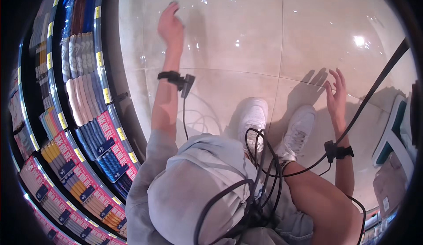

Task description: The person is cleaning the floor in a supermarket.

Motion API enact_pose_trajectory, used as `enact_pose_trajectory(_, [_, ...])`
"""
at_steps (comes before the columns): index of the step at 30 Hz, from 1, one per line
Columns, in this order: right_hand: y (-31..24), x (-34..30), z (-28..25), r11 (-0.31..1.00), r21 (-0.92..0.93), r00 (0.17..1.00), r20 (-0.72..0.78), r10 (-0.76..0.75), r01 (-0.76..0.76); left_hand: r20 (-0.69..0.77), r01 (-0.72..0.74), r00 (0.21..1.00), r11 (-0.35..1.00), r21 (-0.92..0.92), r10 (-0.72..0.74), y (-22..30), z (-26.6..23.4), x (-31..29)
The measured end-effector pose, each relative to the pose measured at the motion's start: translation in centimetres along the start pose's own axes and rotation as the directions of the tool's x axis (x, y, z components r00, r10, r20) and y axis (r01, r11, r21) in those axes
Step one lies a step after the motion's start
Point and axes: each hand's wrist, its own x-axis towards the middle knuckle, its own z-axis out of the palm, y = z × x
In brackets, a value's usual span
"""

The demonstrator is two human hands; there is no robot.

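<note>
My left hand [171, 24] is stretched forward over the pale tiled floor [246, 24], to the right of the shelves. Its fingers are bent and slightly blurred; a small dark thing shows at the fingertips, too small to name. My right hand [337, 93] is out at the right, above the floor beside my white shoes [299, 126]. Its fingers are spread and hold nothing. Each wrist wears a black strap [169, 76] with a small black device and a cable.
Curved shelves [99, 55] of folded, packed cloths [81, 99] fill the left side. Black cables [269, 170] loop around my knees, and one [376, 79] runs up to the right. A green and white frame [390, 132] and a brownish bag [387, 183] stand at the right.
</note>
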Motion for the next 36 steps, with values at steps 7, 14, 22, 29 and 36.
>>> enact_pose_trajectory(7, [-1.0, -1.4, 0.6, 0.999, -0.017, 0.999, 0.002, -0.045, 0.045, 0.618, 0.200, 0.785, 0.963, -0.181, -0.047, 10.5, 11.4, -1.5])
enact_pose_trajectory(14, [0.8, -2.8, 1.9, 0.997, 0.068, 0.996, 0.078, -0.050, 0.045, 0.392, -0.039, 0.916, 0.992, -0.116, 0.082, 3.3, 6.1, -8.0])
enact_pose_trajectory(22, [-3.0, 2.7, 3.3, 0.959, 0.062, 0.956, 0.089, -0.280, 0.276, 0.210, 0.672, 0.673, 0.705, 0.227, -0.709, -6.9, -21.1, -26.9])
enact_pose_trajectory(29, [-5.8, 3.9, 3.1, 0.948, 0.067, 0.946, 0.071, -0.316, 0.312, 0.023, 0.604, 0.591, 0.461, 0.650, -0.807, -6.9, -23.8, -31.9])
enact_pose_trajectory(36, [-3.3, -1.0, 2.8, 0.957, 0.009, 0.952, 0.095, -0.290, 0.291, -0.185, 0.689, 0.724, 0.676, 0.262, -0.665, -7.1, -18.7, -23.1])
